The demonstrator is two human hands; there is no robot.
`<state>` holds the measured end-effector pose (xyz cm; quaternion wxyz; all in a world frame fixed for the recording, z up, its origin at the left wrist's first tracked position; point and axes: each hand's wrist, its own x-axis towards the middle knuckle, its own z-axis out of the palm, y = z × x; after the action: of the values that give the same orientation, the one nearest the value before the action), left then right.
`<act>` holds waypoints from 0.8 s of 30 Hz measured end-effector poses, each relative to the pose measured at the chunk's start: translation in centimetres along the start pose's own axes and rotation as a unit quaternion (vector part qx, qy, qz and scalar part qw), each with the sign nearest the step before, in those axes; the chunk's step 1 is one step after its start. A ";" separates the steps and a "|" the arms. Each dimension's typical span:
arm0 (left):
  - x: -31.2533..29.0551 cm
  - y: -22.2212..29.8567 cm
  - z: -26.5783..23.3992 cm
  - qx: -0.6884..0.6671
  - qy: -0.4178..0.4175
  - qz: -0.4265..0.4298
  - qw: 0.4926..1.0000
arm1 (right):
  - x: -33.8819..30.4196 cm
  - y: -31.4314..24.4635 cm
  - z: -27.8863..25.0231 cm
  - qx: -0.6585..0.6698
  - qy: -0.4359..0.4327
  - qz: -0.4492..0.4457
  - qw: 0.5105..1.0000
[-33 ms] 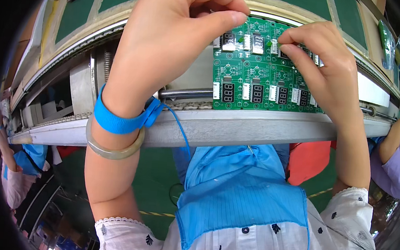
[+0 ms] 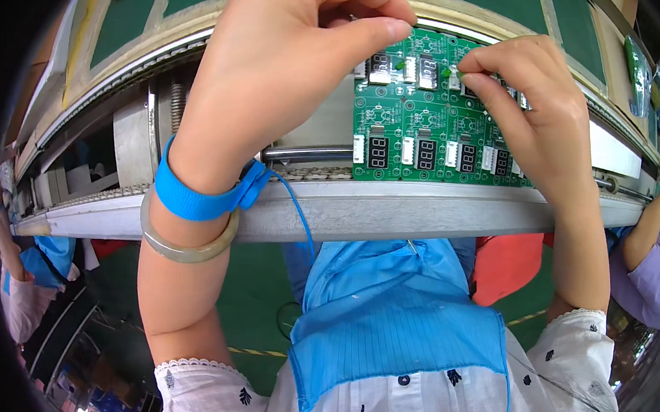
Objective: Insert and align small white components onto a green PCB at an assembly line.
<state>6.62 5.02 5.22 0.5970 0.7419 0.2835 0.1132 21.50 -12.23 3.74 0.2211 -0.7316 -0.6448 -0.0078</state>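
A green circuit board panel carries rows of black digit displays and white connectors. Over its far left part, my left hand is closed, thumb tip pressed to the index finger; whatever lies between them is hidden. My right hand reaches over the far right part with thumb and index finger pinched at a small green part, beside a white connector. Another small green part stands on the board between the two hands. A blue wrist strap with a cord circles my left wrist.
The panel rests between the rails of a conveyor; its near metal rail runs in front of me. A metal shaft passes beneath. Beyond the far rail is a green surface. Co-workers' arms show at both sides.
The circuit board panel has shifted very slightly to the right. Both hands keep the same pose, the left hand moving a touch to the right too.
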 end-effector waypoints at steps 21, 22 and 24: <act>-0.3 -1.0 -0.9 0.015 -0.037 0.100 0.994 | 1.4 -2.7 -0.1 -0.180 -0.077 -0.052 0.979; -0.4 -1.1 -0.8 -0.005 -0.027 0.128 0.991 | 1.4 -2.8 -0.1 -0.180 -0.077 -0.052 0.979; -0.5 -0.6 -0.9 0.003 -0.034 0.109 0.993 | 1.5 -2.9 -0.2 -0.181 -0.082 -0.055 0.978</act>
<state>5.61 5.59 4.93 0.5882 0.7735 0.1810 0.1513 19.09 -10.66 5.25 0.0304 -0.7212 -0.6878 -0.0767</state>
